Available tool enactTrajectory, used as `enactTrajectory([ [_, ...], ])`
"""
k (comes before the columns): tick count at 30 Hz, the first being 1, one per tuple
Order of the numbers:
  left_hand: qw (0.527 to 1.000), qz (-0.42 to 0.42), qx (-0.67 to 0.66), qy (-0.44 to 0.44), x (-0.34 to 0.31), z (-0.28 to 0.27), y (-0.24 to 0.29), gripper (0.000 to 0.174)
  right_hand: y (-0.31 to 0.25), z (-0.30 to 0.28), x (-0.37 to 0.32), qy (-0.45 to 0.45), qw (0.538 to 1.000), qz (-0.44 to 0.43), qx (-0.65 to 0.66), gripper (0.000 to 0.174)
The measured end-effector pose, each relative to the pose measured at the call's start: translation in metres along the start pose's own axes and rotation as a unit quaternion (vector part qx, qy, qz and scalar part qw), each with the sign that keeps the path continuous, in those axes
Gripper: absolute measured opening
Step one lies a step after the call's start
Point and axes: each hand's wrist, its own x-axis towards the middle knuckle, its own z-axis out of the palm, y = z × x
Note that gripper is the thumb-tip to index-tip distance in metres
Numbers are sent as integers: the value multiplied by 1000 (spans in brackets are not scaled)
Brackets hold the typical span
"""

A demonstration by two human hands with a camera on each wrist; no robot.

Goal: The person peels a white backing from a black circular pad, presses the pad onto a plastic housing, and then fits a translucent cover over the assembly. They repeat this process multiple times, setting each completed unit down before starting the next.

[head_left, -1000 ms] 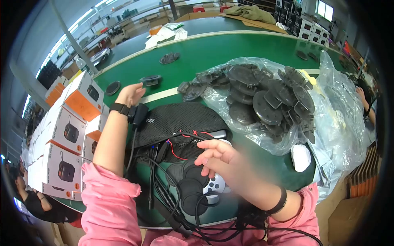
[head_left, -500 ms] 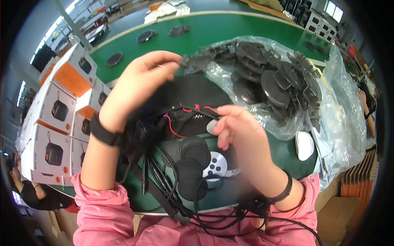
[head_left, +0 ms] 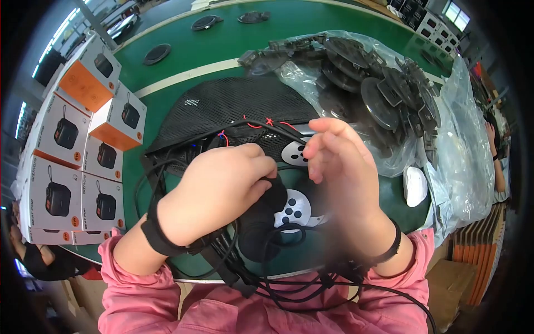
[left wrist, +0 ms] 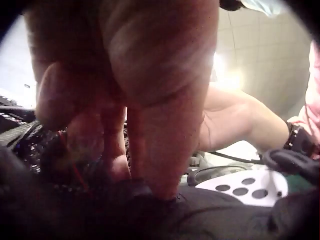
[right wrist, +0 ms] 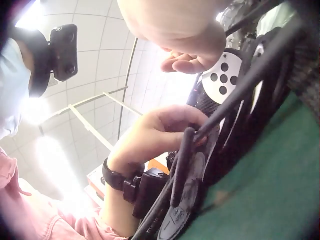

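Observation:
My left hand reaches down to a stack of black round pads at the table's front, thumb and fingertips pinching the edge of the upper pad. Much of the stack is hidden under that hand. Beside the pads lies a white disc with black dots; a second dotted white disc sits at the mouth of a black mesh bag. Right of the discs my right hand hovers with loosely bent fingers and nothing in them.
Black cables run along the front edge. White and orange boxes are stacked at left. A pile of black round plastic parts lies on clear plastic at right, near a white oval object. Several black parts lie farther back.
My left hand has come back from the far left of the table to the black pads. A black round part once beside it now lies farther back. The right hand stays near the discs.

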Motion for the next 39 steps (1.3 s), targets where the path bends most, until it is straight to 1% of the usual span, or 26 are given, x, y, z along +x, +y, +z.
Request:
enactTrajectory([
  [2, 988, 55, -136, 41, 0, -10, -4, 12, -1, 5, -2, 30, 998, 3, -50, 17],
  [3, 986, 67, -149, 45, 1, -17, -4, 12, 2, 3, -2, 30, 998, 1, -49, 17],
  [4, 986, 68, -147, 46, 1, -20, -3, 12, 8, -2, 0, -34, 981, -96, -168, 15],
  [5, 977, 70, -187, 76, 1, -23, -1, 12, 11, -4, 0, -96, 935, -191, -282, 12],
  [6, 966, 72, -226, 106, 2, -24, 0, 12, 12, -1, -2, -89, 950, -165, -250, 11],
  [7, 961, 79, -237, 122, 2, -24, -1, 14, 12, 0, -2, -92, 956, -156, -230, 11],
  [11, 958, 73, -235, 147, 4, -23, -1, 16, 10, 3, -4, -95, 966, -131, -202, 10],
  [13, 957, 88, -213, 174, 5, -21, -4, 18, 9, 4, -4, -94, 965, -135, -205, 10],
  [14, 957, 90, -212, 174, 6, -20, -5, 18, 9, 4, -4, -93, 964, -136, -208, 9],
  [16, 959, 144, -145, 198, 7, -20, -8, 18, 9, 1, -3, -101, 960, -134, -224, 9],
  [21, 955, 190, -88, 211, 8, -19, -10, 19, 4, 0, -3, -116, 942, -145, -279, 8],
  [23, 951, 206, -72, 218, 8, -17, -11, 19, 1, 4, -4, -116, 911, -213, -332, 7],
  [26, 943, 228, -65, 234, 8, -12, -13, 20, -5, 5, -8, -119, 905, -210, -350, 7],
  [32, 936, 238, -58, 251, 9, -6, -11, 22, -2, 4, -8, -113, 903, -242, -337, 8],
  [36, 937, 235, -68, 249, 9, -6, -10, 22, -5, 2, -9, -122, 898, -232, -354, 7],
  [38, 932, 242, -74, 259, 11, -6, -11, 22, -6, 3, -9, -131, 928, -180, -298, 8],
  [39, 933, 241, -84, 254, 11, -6, -11, 22, -6, 2, -9, -131, 928, -180, -297, 8],
])
